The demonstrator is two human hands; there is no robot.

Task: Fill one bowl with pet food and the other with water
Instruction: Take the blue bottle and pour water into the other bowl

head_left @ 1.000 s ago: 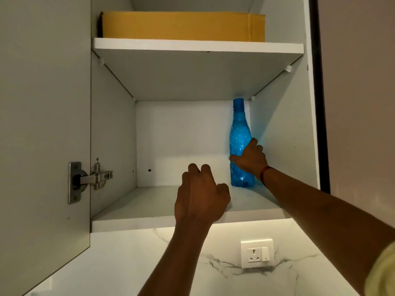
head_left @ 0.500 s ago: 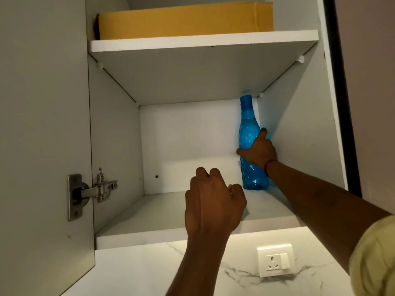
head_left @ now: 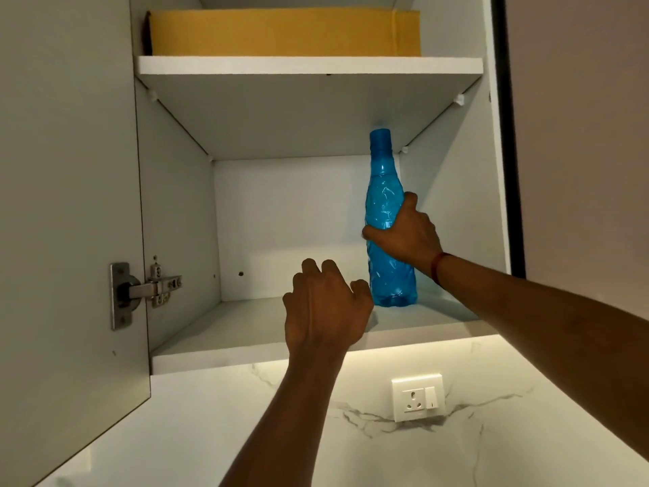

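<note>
Nearest, two bare forearms reach up from the 6 and 4 o'clock edges toward an open wall cupboard. Low on the marbled wall, at 5 o'clock, sits a white socket (head_left: 418, 397). The left hand (head_left: 326, 307) is raised at the centre, over the front edge of the lower shelf (head_left: 228, 332), back of the hand to the viewer, fingers curled in and holding nothing visible. Whether it touches the shelf cannot be told. At 2 o'clock from it, the right hand (head_left: 407, 237), a red band (head_left: 437, 267) on its wrist, has its fingers wrapped around the middle of a blue bottle (head_left: 384, 184). This capped, see-through bottle stands nearly upright at the shelf's right rear, base at shelf level. At 9 o'clock the cupboard door (head_left: 70, 205) hangs open on a metal hinge (head_left: 140, 290). At 12 o'clock, on the upper shelf (head_left: 309, 66), lies a flat cardboard box (head_left: 281, 33).
</note>
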